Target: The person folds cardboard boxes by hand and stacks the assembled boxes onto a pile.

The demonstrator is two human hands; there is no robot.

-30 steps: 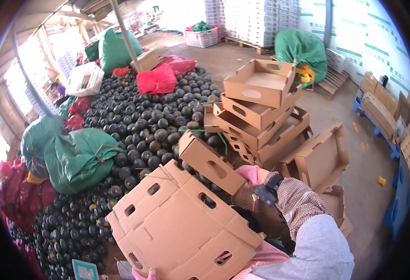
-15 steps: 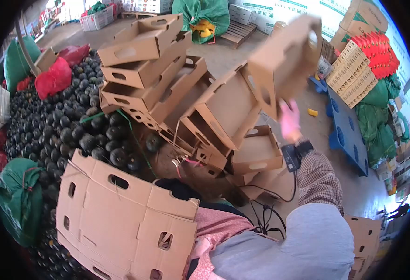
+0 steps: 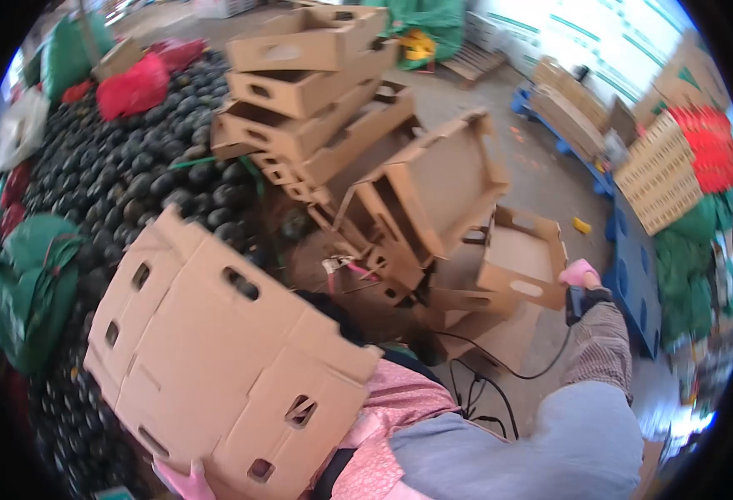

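Note:
My left hand [image 3: 190, 483], in a pink glove, grips the lower edge of a flat cardboard box blank [image 3: 208, 350]. This die-cut sheet with oval slots slants across the lower left; part of the hand is cut off by the frame. At the right, my pink-gloved right hand [image 3: 579, 272] is closed at the near right corner of a small open cardboard tray [image 3: 520, 252], its fingertips partly hidden. A larger cardboard tray [image 3: 454, 183] leans on its side just left of that one.
Open cardboard trays [image 3: 300, 92] are piled unevenly ahead. Dark round squashes or melons [image 3: 133, 167] cover the floor at left, beside a green sack [image 3: 33, 292]. A black cable [image 3: 541, 371] trails near my right arm. Blue plastic pallets [image 3: 630, 258] stand at right.
The cardboard tray raised near my right hand is gone from there. My right hand has come down to the small tray. My left hand now shows at the blank's edge; the view has shifted.

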